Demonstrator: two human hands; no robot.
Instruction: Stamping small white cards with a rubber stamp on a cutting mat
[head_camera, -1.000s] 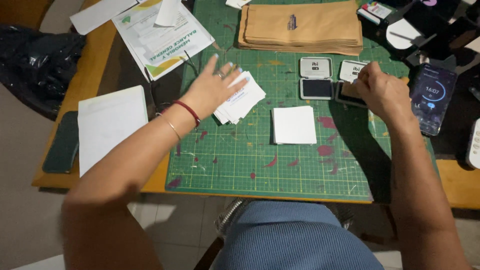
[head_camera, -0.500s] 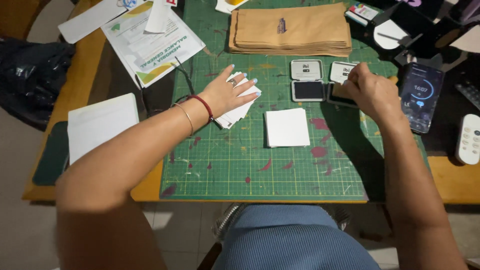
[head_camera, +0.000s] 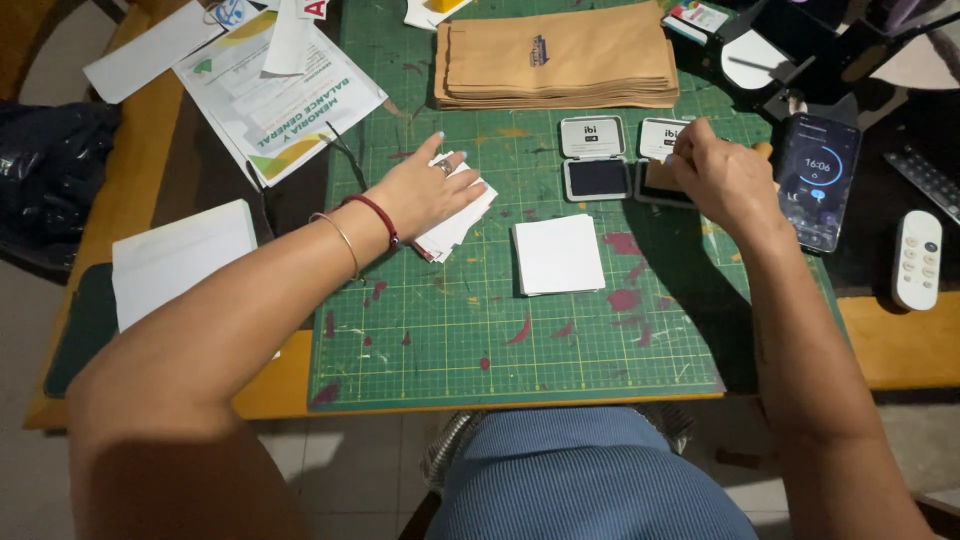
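Head view. Left hand (head_camera: 432, 190) lies flat, palm down, fingers spread, pressing on a fanned stack of white cards (head_camera: 455, 218) on the green cutting mat (head_camera: 480, 330), left of centre. Right hand (head_camera: 722, 178) is curled, fingers bunched over the right ink pad (head_camera: 662, 160); it grips something with a wooden end, mostly hidden, so what it is cannot be told. An open black ink pad (head_camera: 595, 160) sits just left of that. A square white card pile (head_camera: 558, 255) lies nearer, between the hands. Far side: a stack of brown paper bags (head_camera: 556, 58). Right of the right hand: a smartphone (head_camera: 816, 180), screen lit.
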